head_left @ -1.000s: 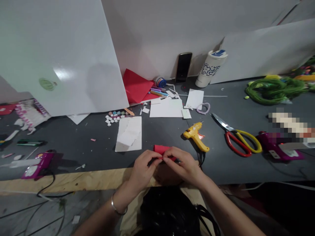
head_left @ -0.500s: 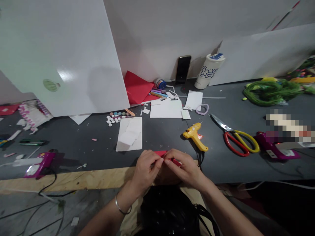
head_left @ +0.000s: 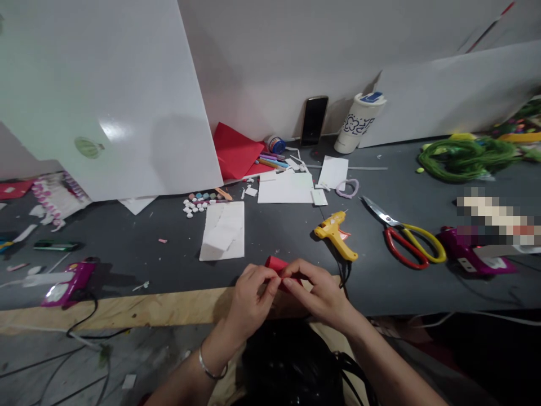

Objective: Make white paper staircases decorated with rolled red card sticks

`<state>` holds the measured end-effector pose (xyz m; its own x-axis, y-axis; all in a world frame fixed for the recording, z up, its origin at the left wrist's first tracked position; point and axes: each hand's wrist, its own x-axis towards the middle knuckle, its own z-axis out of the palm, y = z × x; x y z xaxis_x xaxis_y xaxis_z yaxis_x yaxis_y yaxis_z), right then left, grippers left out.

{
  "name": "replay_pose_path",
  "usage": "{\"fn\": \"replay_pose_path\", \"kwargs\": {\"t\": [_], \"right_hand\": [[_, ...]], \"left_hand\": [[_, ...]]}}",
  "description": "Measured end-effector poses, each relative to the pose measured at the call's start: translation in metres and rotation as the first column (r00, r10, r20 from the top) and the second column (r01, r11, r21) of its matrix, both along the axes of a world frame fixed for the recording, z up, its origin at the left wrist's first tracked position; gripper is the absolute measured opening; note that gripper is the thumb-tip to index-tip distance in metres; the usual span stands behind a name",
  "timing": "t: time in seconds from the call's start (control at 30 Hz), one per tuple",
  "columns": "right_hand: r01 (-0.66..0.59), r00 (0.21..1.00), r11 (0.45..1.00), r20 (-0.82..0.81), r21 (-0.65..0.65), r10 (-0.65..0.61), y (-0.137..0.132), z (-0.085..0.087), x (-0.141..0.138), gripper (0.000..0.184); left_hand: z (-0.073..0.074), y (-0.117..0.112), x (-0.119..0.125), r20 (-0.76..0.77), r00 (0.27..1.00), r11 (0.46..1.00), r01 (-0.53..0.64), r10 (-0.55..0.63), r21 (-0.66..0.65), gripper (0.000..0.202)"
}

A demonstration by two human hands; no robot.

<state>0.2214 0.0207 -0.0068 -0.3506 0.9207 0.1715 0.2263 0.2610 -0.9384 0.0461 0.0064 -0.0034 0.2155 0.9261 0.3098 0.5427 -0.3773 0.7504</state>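
Note:
Both my hands meet at the near edge of the dark grey table (head_left: 139, 237). My left hand (head_left: 252, 299) and my right hand (head_left: 319, 290) pinch a small red paper piece (head_left: 275, 264) between their fingertips; it looks curled or rolled, and most of it is hidden by my fingers. A silver bracelet sits on my left wrist. Just right of my right hand lies a yellow glue gun (head_left: 335, 234) with its black cord running off the table edge.
Red-and-yellow scissors (head_left: 406, 234) lie right of the glue gun. White paper sheets (head_left: 223, 231), small beads (head_left: 198, 202), red paper (head_left: 236, 151), markers, a phone (head_left: 314, 119) and a cup (head_left: 359, 121) sit further back. Purple glue guns (head_left: 67, 282) lie at both sides; green cord (head_left: 465, 158) far right.
My fingers have worked the red paper piece: it was pressed flatter half a second ago and now stands up curled above my fingertips. My hands stay in about the same place.

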Motion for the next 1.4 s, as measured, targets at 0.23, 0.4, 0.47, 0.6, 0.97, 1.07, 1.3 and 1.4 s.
{"fn": "replay_pose_path", "kwargs": {"t": [0.23,0.4,0.47,0.6,0.97,1.07,1.3,1.4], "right_hand": [[0.007,0.998,1.0,0.065,0.02,-0.008,-0.002,-0.002,0.0,0.027],[0.013,0.995,1.0,0.094,0.023,-0.015,-0.004,-0.003,0.001,0.025],[0.008,0.996,1.0,0.09,0.003,-0.008,-0.005,-0.001,0.001,0.02],[-0.025,0.997,1.0,0.076,-0.006,0.025,-0.005,0.002,0.001,0.02],[-0.078,0.994,0.997,0.07,-0.021,0.079,-0.001,0.007,0.006,0.031],[-0.07,0.995,0.996,0.07,-0.06,0.075,-0.003,0.007,0.007,0.022],[-0.113,0.989,0.992,0.095,-0.049,0.117,-0.004,0.011,0.009,0.031],[-0.142,0.979,0.99,0.148,-0.001,0.141,-0.002,0.012,0.009,0.038]], "left_hand": [[-0.005,-0.003,0.0,0.002,1.0,1.0,0.006,-0.006,-0.006,0.031],[-0.006,-0.004,0.0,0.021,1.0,0.998,-0.003,0.005,-0.059,0.028],[-0.005,-0.003,0.001,0.019,0.999,0.996,-0.029,0.031,-0.081,0.03],[-0.003,-0.003,0.003,0.005,0.999,0.994,-0.043,0.044,-0.105,0.037],[-0.003,-0.006,-0.001,0.1,0.995,0.975,0.024,-0.002,-0.219,0.037],[-0.002,-0.006,0.0,0.073,0.997,0.985,-0.003,0.016,-0.174,0.036],[-0.004,-0.004,0.0,0.037,0.999,0.999,0.022,-0.021,-0.05,0.042],[-0.002,-0.003,-0.002,0.046,0.998,0.997,0.056,-0.053,-0.061,0.042]]}}
